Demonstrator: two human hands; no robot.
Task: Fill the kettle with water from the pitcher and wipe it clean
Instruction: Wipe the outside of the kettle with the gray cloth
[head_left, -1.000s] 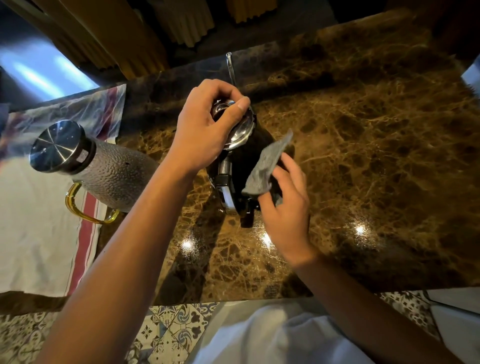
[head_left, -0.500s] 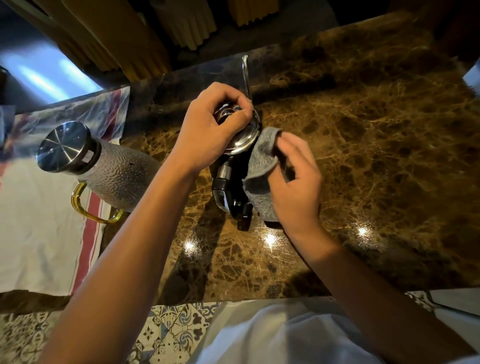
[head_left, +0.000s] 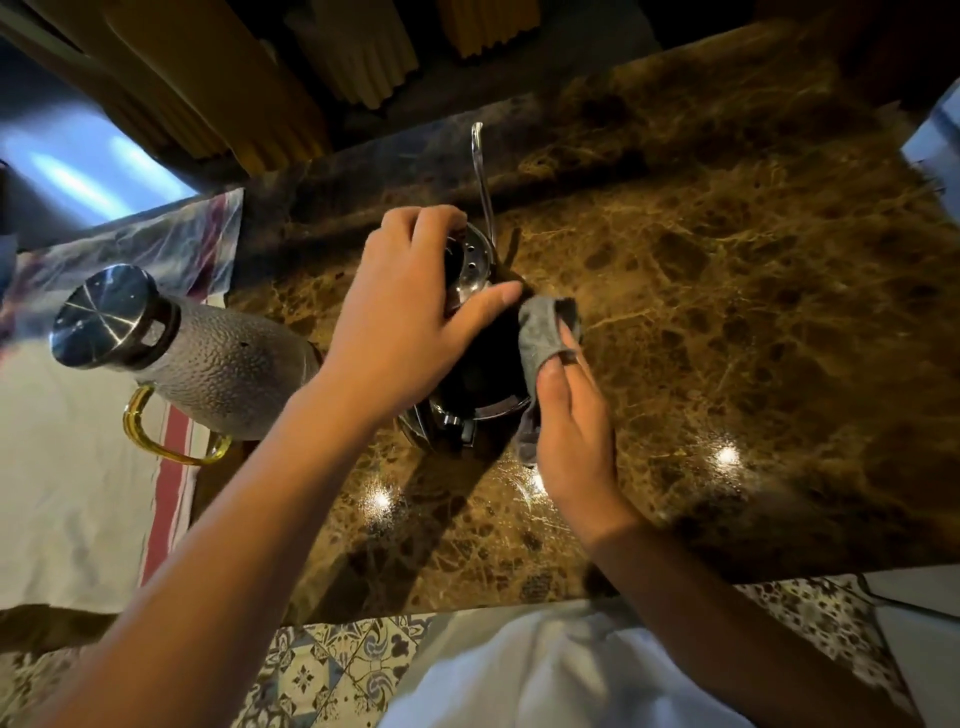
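Head view, looking down on a brown marbled bench (head_left: 727, 312).

Kettle (head_left: 480, 371): dark body, stands upright near the middle of the bench. Thin gooseneck spout (head_left: 480, 171) rises at its far side. Shiny lid (head_left: 470, 270) with small holes is on top.

Left hand (head_left: 410, 312): reaches over from the left and sits on the kettle's top, fingers curled over the lid's far edge, thumb stretched across the near side. Clamped on the lid.

Right hand (head_left: 571, 431): at the kettle's right flank, fingers wrapped around a grey cloth (head_left: 540, 338). Cloth is pressed against the kettle's dark side, upper part bunched near the left thumb tip, lower end hanging down by the base.

Pitcher (head_left: 218, 374): textured, frosted body, steel cap (head_left: 106, 314), gold handle (head_left: 156, 436). Stands left of the kettle, just beside the left forearm, on a white towel with a red stripe (head_left: 72, 493). Cannot tell any water level.

Near edge: patterned tiles (head_left: 322, 670) below the bench, and white clothing (head_left: 545, 675) on the person.
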